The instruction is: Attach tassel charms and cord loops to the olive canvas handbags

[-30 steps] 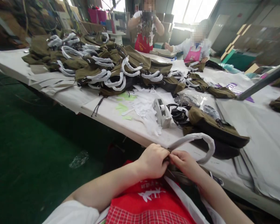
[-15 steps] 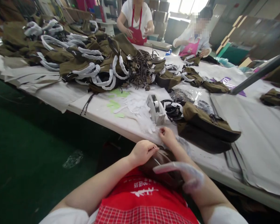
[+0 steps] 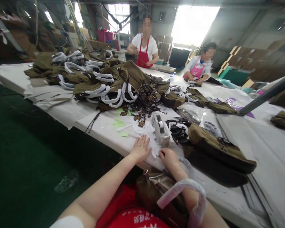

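Observation:
My left hand (image 3: 140,149) reaches past the table edge with its fingers spread, palm down beside the white paper strips (image 3: 152,139). My right hand (image 3: 169,160) is closed in a pinch at the near end of those strips; what its fingertips hold is too small to make out. On my lap rests an olive-brown handbag (image 3: 154,193) with a metal ring at its corner. Its plastic-wrapped handle (image 3: 180,185) arches over my right forearm. Just beyond my hands stands a grey tape dispenser (image 3: 161,129). Flower-shaped leopard-print charms (image 3: 141,122) lie beyond the strips.
A large pile of olive bags (image 3: 90,79) with wrapped handles covers the far left of the table. Another bag (image 3: 218,148) lies to the right. Green slips (image 3: 119,123) are near the front edge. Two people work across the table. A grey pole (image 3: 266,93) slants at right.
My left hand has left the bag on my lap, moved forward to the table and opened. My right hand stays pinched near the strips. Some charms now lie spread in front of their heap.

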{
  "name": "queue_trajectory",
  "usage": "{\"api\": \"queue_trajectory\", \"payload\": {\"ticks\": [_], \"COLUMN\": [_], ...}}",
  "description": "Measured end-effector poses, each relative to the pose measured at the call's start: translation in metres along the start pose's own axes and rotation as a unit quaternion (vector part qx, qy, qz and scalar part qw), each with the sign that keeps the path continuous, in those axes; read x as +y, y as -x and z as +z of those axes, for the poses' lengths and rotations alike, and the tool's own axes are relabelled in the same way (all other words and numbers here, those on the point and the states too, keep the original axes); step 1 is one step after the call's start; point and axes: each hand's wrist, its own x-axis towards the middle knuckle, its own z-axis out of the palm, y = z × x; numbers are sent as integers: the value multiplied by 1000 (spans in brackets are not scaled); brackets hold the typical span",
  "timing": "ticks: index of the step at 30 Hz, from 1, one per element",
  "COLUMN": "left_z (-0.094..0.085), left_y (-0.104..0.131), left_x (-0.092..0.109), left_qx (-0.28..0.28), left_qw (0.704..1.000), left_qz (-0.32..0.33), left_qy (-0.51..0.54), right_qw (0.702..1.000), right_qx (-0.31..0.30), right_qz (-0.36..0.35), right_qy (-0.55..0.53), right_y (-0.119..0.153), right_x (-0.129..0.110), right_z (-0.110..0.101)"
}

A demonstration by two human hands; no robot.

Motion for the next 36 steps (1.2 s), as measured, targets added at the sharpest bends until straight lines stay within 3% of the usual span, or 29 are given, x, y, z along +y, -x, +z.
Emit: {"api": "queue_trajectory", "payload": {"ticks": [8,13,15,17,19,20,21,23,26,31,36], "left_z": [6,0,-14,-39,-70,-85,-99,-116,-114,-75,-66], "left_y": [0,-6,-3,10,29,39,47,58,56,37,35], "left_x": [3,2,6,15,29,37,45,58,64,46,37], "left_qx": [16,56,84,180,329,375,384,321,187,51,13], "left_qw": [1000,996,993,976,925,901,893,913,952,971,937], "left_qz": [-1,-8,-22,-29,-6,23,57,134,190,136,53], "left_qy": [-26,62,78,115,191,217,229,211,153,192,344], "right_qw": [987,942,939,947,958,962,966,969,970,967,958], "right_qx": [156,297,300,278,253,241,231,216,201,193,168], "right_qz": [6,45,31,16,4,-2,-11,-30,-49,-41,-5], "right_qy": [-39,-147,-165,-158,-137,-126,-119,-113,-125,-162,-234], "right_y": [24,41,47,50,51,51,50,48,44,42,41], "right_x": [7,17,13,5,-5,-10,-14,-21,-24,-17,-7], "right_z": [-38,-70,-78,-80,-80,-79,-77,-74,-69,-62,-57]}}
